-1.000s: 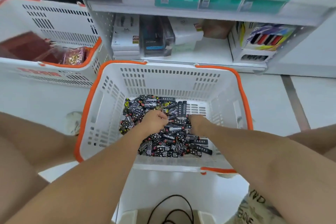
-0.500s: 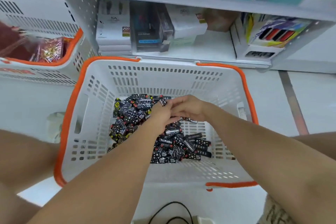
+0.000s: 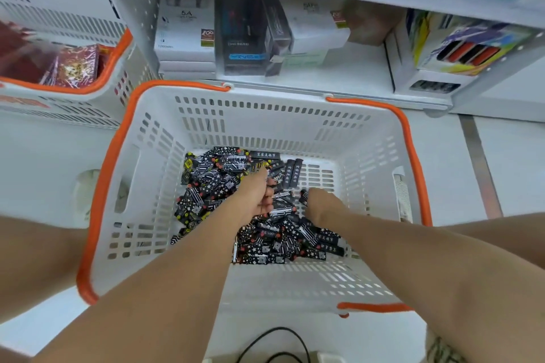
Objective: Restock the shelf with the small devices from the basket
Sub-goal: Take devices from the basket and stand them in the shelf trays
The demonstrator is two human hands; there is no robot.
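**Hands part over the pile of devices**

Half a second ago the two hands met above the pile; now they have come apart, and the view has tipped lower onto the basket.

The left hand lies on the middle of the heap, fingers curled into a loose fist; whether anything is inside it cannot be told. The right hand, at 3 o'clock from the left one and just beside it, reaches down into the heap with its fingers bent around one dark device, though the grip is partly hidden.

The small devices, black with white, yellow and red patterns, fill the basket floor from 10 o'clock round to 5 o'clock of the hands. The shelf stands at 12 o'clock beyond the basket rim, holding white boxes and dark boxes. A second basket sits at 10 o'clock with red packets inside.
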